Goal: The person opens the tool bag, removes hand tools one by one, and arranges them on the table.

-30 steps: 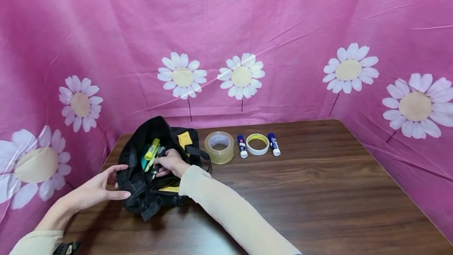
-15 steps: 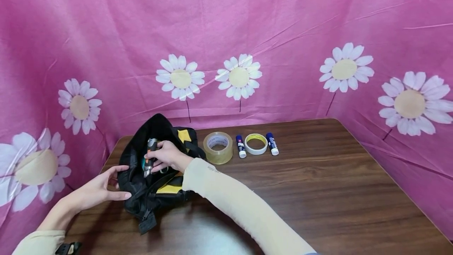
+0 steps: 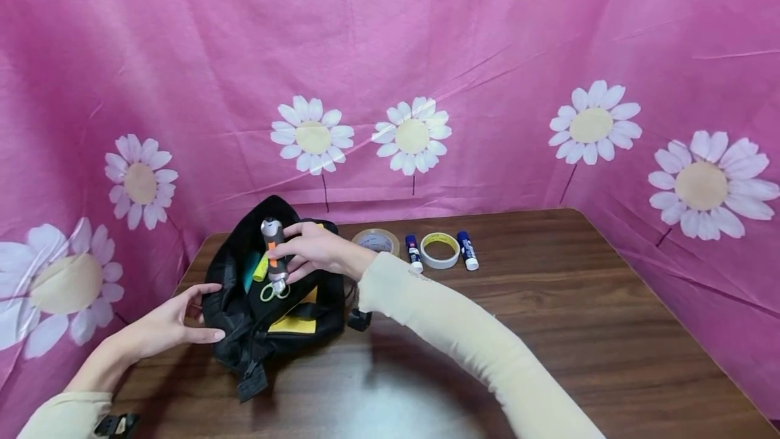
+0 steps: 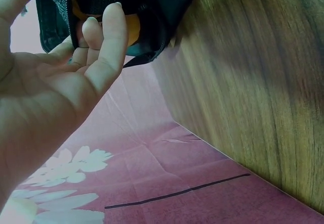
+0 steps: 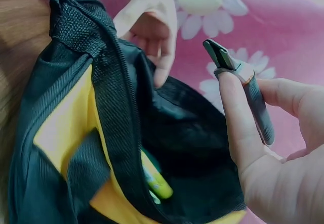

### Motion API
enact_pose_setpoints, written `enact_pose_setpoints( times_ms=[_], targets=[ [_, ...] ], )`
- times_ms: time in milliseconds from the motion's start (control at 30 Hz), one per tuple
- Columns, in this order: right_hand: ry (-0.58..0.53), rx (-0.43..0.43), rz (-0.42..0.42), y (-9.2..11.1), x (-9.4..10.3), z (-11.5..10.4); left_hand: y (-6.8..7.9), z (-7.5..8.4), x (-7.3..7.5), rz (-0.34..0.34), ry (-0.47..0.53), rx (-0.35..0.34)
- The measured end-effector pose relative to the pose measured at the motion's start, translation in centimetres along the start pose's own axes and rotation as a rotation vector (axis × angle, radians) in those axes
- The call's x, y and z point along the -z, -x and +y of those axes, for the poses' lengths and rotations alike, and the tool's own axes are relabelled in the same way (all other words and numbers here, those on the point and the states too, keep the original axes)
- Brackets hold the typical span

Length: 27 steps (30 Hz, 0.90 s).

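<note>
R hand [image 3: 312, 249] has grip closed round grey/orange metal-ended tool [image 5: 257, 102], over blk/yellow fabric bag [image 3: 239, 322]; L hand [image 3: 163, 324], grip closed too, pinches bag's side; clear tape roll [image 3: 394, 244] nearby.

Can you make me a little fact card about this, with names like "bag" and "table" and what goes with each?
Bag: black-and-yellow bag, open
Left grip: holds the bag's edge
Right grip: holds a grey tool with orange parts, in front of the bag's opening in the head view
Inside: yellow thing, teal thing
Table: clear tape roll, partly hidden by the right arm; white tape roll between two blue-and-white sticks, probably glue
Backdrop: pink cloth with white flowers
</note>
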State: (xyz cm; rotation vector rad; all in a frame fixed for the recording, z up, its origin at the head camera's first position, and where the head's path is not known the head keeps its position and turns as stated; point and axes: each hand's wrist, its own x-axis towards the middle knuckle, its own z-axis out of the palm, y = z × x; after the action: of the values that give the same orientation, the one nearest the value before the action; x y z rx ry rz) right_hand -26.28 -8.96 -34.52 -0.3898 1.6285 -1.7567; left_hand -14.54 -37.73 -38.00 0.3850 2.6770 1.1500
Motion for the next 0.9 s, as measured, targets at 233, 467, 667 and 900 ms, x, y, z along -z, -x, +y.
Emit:
enact_pose_setpoints(
  times_ms=[233,467,667,900],
  targets=[
    [0.020,0.031,-0.020,3.9,3.3,-1.5,-0.3,0.1,0.0,-0.007,-0.014,-0.009],
    [0.018,0.058,-0.024,6.9,6.7,-2.4,-0.4,0.2,0.0,-0.026,-0.016,0.000],
    [0.008,0.066,0.030,9.3,9.9,-2.4,-0.5,0.0,-0.2,-0.039,0.004,0.008],
    [-0.053,0.084,0.069,11.3,13.1,-1.9,-0.4,-0.3,0.0,-0.054,0.020,0.032]
  ],
)
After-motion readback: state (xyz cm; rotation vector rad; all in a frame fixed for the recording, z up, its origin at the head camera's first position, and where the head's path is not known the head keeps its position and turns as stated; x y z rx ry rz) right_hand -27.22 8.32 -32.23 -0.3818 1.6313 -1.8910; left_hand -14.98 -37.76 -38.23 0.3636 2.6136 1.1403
